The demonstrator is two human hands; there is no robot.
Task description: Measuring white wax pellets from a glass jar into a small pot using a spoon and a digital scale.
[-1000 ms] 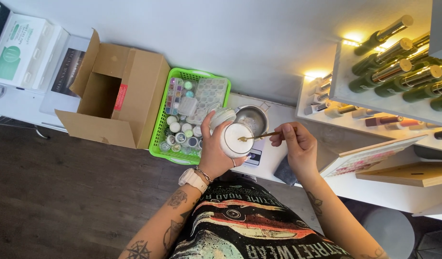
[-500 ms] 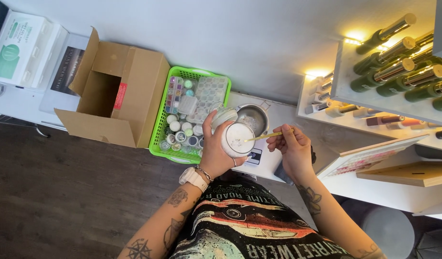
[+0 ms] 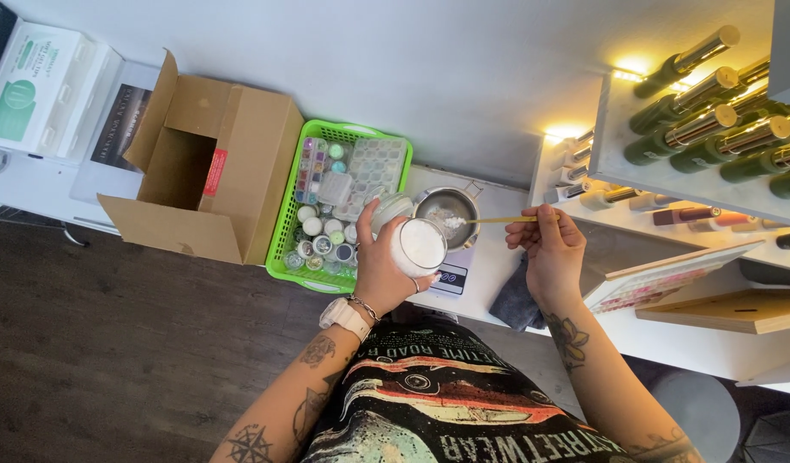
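Sitting at the far left is a white rectangular box with a green label (image 3: 36, 96), beside an open brown cardboard box bearing a red sticker (image 3: 213, 171). The left hand (image 3: 384, 273) is gripping a round white jar of white powder (image 3: 417, 247), mouth tilted toward the camera. The right hand (image 3: 551, 249) is pinching a slim yellow-handled spoon (image 3: 494, 220), lying level, tip pointing left into a small steel bowl (image 3: 447, 214). A grey scale (image 3: 450, 276) is mostly hidden.
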